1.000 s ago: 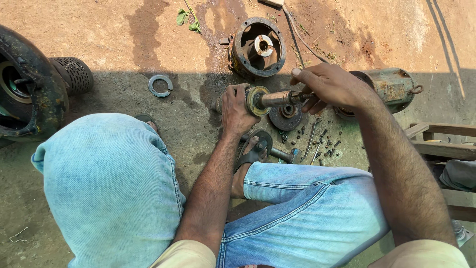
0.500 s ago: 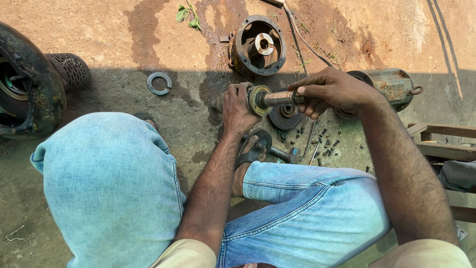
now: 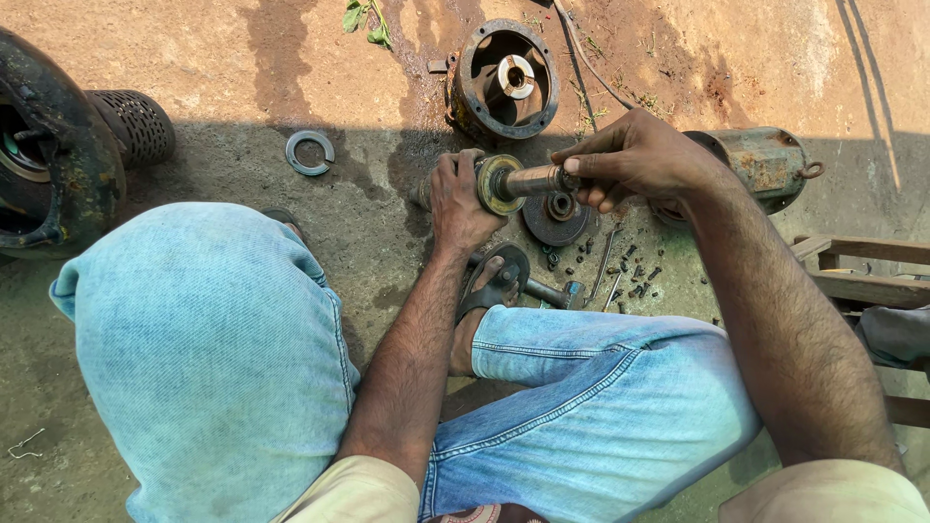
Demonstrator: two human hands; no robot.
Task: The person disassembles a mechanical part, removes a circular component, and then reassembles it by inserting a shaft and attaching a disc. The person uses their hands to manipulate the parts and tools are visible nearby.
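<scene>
1. A person in light blue jeans [image 3: 223, 368] squats on a stained concrete floor [image 3: 194, 68], working over a metal shaft [image 3: 535, 180] held between both bare hands, seen from a head-worn camera looking down.

2. The left hand [image 3: 455, 199] is clenched around the left end of the shaft, fingers wrapped just behind a brass-coloured ring [image 3: 496, 184] that sits on it.

3. The right hand [image 3: 635, 160] grasps the shaft's other end, thumb and fingers pinched around the bare steel just right of the ring.

4. The shaft lies roughly level, raised off the floor in front of the knees, at the line where sunlit ground gives way to the person's shadow.

5. Directly beneath it rests a dark round disc [image 3: 555, 218] with a hub at its centre; small bolts and nuts [image 3: 635, 276] are scattered near it on the floor.

6. Beyond the hands, a rusty round housing [image 3: 504, 82] stands open-side up, a pale bushing visible in its bore.

7. To the right, partly hidden by the right wrist, lies a worn cylindrical motor body [image 3: 765, 165].

8. A flat metal washer [image 3: 310, 152] lies apart to the left, near a perforated strainer [image 3: 136, 121] and a large dark casing [image 3: 48, 145] at the frame's edge.

9. A sandalled foot [image 3: 494, 281] shows between the knees.
</scene>
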